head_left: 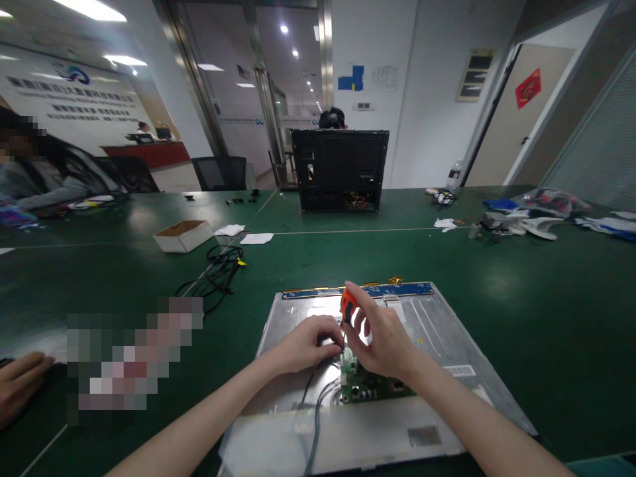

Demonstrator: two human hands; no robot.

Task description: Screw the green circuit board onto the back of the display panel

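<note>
A flat metal display panel (412, 424) lies on the green table in front of me. A blue circuit strip (415, 289) runs along its far edge, and a green circuit board (370, 391) sits near its middle. My right hand (385, 331) grips the orange and black handle of a screwdriver (348, 306), held upright with its tip down at the board's left end. Beside the tip, my left hand (313, 341) has its fingertips pinched together at the board's edge; what they hold is hidden. Grey cables (317, 430) run from there toward me over the panel.
Left of the panel lies a coil of black cable (218, 268), with an open white box (183, 236) behind it. A black monitor housing (340, 171) stands across the table, a person behind it. Another person's hand (22, 384) rests at the left. Assorted parts (507, 224) lie far right.
</note>
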